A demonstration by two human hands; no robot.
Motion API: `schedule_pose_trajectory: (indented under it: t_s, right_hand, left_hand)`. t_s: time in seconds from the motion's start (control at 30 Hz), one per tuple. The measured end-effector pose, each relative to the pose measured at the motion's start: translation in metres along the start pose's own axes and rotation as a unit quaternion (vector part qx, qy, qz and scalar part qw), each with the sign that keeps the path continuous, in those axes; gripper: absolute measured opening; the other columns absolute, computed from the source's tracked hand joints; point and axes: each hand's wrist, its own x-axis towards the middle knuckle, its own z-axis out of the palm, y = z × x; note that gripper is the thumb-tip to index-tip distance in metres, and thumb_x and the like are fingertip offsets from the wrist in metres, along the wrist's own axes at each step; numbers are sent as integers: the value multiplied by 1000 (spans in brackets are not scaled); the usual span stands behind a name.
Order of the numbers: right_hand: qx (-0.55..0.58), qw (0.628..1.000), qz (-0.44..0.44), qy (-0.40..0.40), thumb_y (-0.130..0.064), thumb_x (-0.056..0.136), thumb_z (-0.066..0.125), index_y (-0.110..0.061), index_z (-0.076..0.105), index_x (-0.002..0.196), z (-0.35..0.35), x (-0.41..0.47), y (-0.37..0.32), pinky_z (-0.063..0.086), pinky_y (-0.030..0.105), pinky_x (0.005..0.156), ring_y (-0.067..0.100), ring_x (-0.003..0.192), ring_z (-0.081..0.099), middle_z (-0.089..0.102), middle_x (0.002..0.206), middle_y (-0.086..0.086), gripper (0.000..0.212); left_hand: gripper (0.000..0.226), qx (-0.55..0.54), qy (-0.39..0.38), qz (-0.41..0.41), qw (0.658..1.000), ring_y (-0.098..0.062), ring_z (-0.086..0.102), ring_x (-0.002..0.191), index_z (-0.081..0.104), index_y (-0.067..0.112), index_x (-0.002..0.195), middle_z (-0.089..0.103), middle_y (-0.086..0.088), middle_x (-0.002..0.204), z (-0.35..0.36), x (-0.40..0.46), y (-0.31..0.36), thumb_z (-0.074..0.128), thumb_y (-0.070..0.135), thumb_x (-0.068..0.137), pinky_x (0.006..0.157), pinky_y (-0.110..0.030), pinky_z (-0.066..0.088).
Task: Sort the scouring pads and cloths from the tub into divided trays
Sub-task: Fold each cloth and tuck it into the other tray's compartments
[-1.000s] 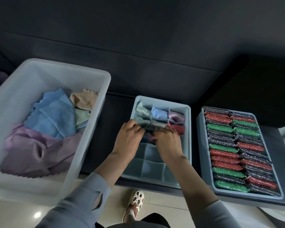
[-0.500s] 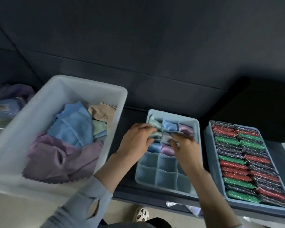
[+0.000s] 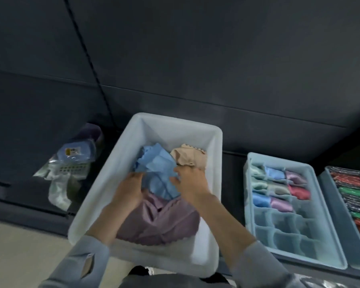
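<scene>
Nearest, two grey sleeves reach into a white tub. A mauve cloth lies crumpled at its near end. Beyond it, the left hand and right hand flank a blue cloth, likely to lift it next. Left fingers curl at its left edge; right fingers curl at its right edge, though blur hides whether either truly pinches. A beige cloth sits behind. To the right, the divided tray holds rolled cloths in its far cells.
</scene>
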Motion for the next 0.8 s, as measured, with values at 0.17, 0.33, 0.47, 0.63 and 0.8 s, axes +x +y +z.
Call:
schedule_pose_trajectory:
  t_s: [0.17,0.33,0.47,0.63,0.8]
  right_hand:
    - [-17,996,82,-15,-33,94,52,-15,61,110,48,30,-27,48,36,80,33,105,62,67,110,11,26]
    - [271,945,166,79,-18,95,52,-19,73,108,10,22,-10,48,32,93,24,110,61,70,110,4,25]
    - [577,787,209,67,-13,95,49,-20,74,89,-50,-12,-15,53,24,66,18,87,68,73,93,1,27]
    - [646,738,163,104,-20,96,57,-17,76,78,-99,-47,-21,55,27,77,17,80,70,75,86,6,26]
    - [653,726,178,123,-33,92,64,-8,72,99,-123,-56,-16,58,34,74,25,85,73,75,96,14,27]
  left_hand:
    - [38,34,-75,58,995,-28,58,114,57,11,128,62,-12,124,4,8,-20,58,21,91,91,-33,42]
    - [38,-71,-45,43,996,-31,60,112,58,6,125,63,-15,124,-7,21,-15,60,25,92,92,-35,47]
    - [93,-311,-15,40,949,-16,49,126,36,16,145,49,1,140,-27,28,21,74,57,71,105,-30,40]
    - [103,-360,4,224,906,-2,21,143,22,34,151,23,10,156,-60,36,64,84,12,72,107,-8,25]
    - [74,-335,-142,329,872,4,36,136,47,35,136,44,17,145,-94,26,96,81,7,76,103,-15,37]
